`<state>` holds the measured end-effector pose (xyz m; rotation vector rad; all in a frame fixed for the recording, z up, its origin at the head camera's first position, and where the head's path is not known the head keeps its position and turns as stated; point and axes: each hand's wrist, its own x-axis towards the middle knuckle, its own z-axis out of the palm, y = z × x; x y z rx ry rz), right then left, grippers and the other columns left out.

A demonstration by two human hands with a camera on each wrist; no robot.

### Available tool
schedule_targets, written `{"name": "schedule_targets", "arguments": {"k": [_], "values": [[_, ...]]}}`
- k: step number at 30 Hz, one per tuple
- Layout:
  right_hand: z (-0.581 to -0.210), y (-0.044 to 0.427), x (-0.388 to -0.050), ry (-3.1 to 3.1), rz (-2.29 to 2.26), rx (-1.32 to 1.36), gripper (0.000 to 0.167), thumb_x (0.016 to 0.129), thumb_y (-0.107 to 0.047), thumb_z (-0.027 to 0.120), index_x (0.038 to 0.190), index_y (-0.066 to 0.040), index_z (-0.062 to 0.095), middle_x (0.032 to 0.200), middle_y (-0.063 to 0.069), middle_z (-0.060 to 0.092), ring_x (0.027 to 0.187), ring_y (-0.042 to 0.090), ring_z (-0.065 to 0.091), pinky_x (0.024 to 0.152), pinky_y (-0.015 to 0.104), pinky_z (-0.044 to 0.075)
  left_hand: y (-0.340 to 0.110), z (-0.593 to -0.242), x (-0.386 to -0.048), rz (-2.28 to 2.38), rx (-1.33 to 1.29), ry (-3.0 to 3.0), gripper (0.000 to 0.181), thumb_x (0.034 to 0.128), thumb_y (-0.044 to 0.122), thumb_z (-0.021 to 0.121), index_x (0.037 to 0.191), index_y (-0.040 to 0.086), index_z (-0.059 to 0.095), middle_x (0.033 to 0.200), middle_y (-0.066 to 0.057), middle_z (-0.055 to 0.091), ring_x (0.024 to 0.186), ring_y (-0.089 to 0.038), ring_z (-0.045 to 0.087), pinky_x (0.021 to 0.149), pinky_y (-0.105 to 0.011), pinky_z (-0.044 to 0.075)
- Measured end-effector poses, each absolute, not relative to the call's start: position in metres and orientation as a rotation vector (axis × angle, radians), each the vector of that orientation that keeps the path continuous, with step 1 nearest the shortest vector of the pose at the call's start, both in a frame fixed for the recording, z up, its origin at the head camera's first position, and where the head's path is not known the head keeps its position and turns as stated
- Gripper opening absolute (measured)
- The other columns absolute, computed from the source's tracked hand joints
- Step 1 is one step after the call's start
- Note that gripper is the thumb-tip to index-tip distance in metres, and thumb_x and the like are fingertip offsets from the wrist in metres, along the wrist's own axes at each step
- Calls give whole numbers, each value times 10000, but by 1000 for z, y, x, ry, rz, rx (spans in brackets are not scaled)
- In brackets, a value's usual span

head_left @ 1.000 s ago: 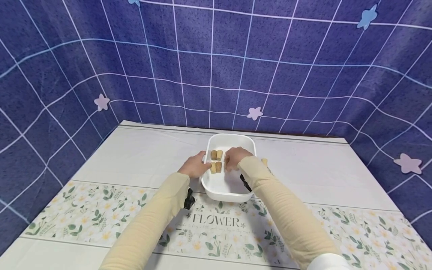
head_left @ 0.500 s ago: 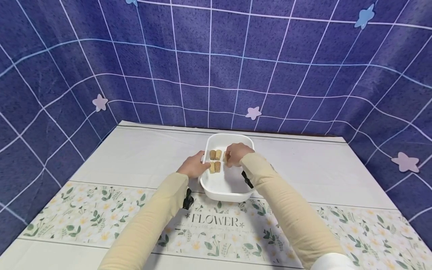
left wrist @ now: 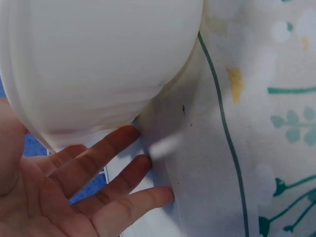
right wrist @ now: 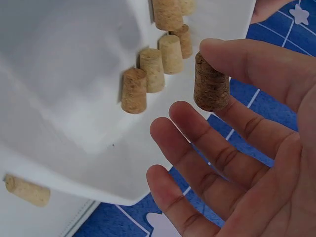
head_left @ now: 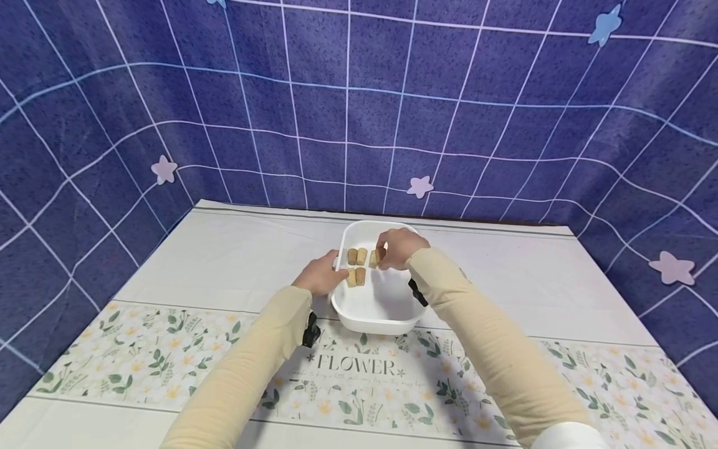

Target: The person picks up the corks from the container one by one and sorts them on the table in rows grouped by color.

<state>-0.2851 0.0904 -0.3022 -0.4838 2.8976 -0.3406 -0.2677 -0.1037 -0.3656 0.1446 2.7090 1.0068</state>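
Note:
A white plastic basin stands on the table with several corks in it. My left hand holds its left rim, thumb over the inside and fingers outside. The left wrist view shows those fingers spread against the outer wall. Above the basin's right half, my right hand pinches a dark brown cork between thumb and index finger, with the other fingers loose. Corks lie in the basin's left part, including a light cork and a brown cork. Another cork lies just left of my right hand.
One light cork lies outside the basin on the tabletop, seen in the right wrist view. The white table cover carries a floral band with "FLOWER" printed on it. A blue curtain with stars hangs behind and on both sides.
My right hand has risen slightly and shifted right, uncovering a cork in the basin. My left hand keeps its hold on the rim. The sleeve now covers the cork on the table.

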Motion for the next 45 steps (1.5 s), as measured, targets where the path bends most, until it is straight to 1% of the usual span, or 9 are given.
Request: {"name": "schedule_targets", "arguments": {"k": [7, 14, 19, 28, 35, 36, 40, 45], "values": [[-293, 98, -277, 2891, -348, -514, 160, 857, -177, 773, 982, -123, 690, 999, 39, 667, 887, 208, 588, 807, 371, 491, -103, -366, -268, 1002, 145, 2711, 589, 1039, 236, 525, 1560, 35, 340, 1323, -241, 606, 1086, -324, 635, 933, -441, 518], [-289, 113, -277, 2924, -328, -537, 137, 854, -174, 767, 953, -151, 676, 1024, 69, 665, 892, 220, 599, 789, 390, 504, -103, -366, -268, 1011, 145, 2707, 593, 1039, 227, 521, 1567, 36, 331, 1379, -245, 578, 1093, -323, 638, 925, -431, 524], [-284, 125, -275, 2938, -351, -518, 127, 860, -171, 765, 959, -151, 687, 1044, 94, 676, 913, 232, 610, 809, 407, 510, -103, -367, -269, 1016, 131, 2696, 601, 1041, 233, 520, 1577, 51, 318, 1398, -242, 568, 1120, -324, 630, 948, -437, 513], [-285, 146, -274, 2943, -377, -507, 219, 871, -156, 757, 1074, -113, 688, 1062, 119, 672, 964, 262, 614, 862, 439, 512, -102, -367, -269, 1026, 118, 2691, 596, 1044, 239, 512, 1577, 56, 318, 1410, -227, 564, 1161, -330, 620, 987, -455, 496], [-287, 158, -274, 2947, -382, -501, 424, 879, -163, 763, 1268, -33, 658, 1067, 145, 681, 988, 293, 621, 878, 452, 515, -103, -368, -267, 1049, 128, 2695, 592, 1035, 231, 513, 1568, 47, 334, 1393, -227, 577, 1123, -326, 638, 956, -445, 515], [-288, 159, -273, 2946, -383, -497, 434, 880, -164, 763, 1278, -28, 653, 1072, 148, 684, 993, 297, 622, 882, 456, 516, -104, -368, -267, 1047, 132, 2698, 591, 1035, 231, 511, 1567, 45, 335, 1390, -228, 579, 1122, -327, 638, 957, -445, 514], [-290, 167, -272, 2948, -391, -492, 435, 876, -159, 764, 1274, -20, 656, 1060, 146, 689, 967, 294, 628, 871, 459, 517, -104, -366, -266, 1042, 144, 2706, 589, 1031, 228, 508, 1563, 38, 341, 1388, -232, 580, 1134, -336, 629, 977, -454, 500], [-296, 176, -271, 2956, -396, -518, 368, 858, -144, 764, 1198, -27, 686, 1010, 131, 682, 931, 285, 619, 837, 451, 514, -103, -365, -265, 1036, 136, 2702, 591, 1033, 230, 507, 1568, 45, 334, 1406, -231, 568, 1157, -337, 619, 995, -460, 487]]}}
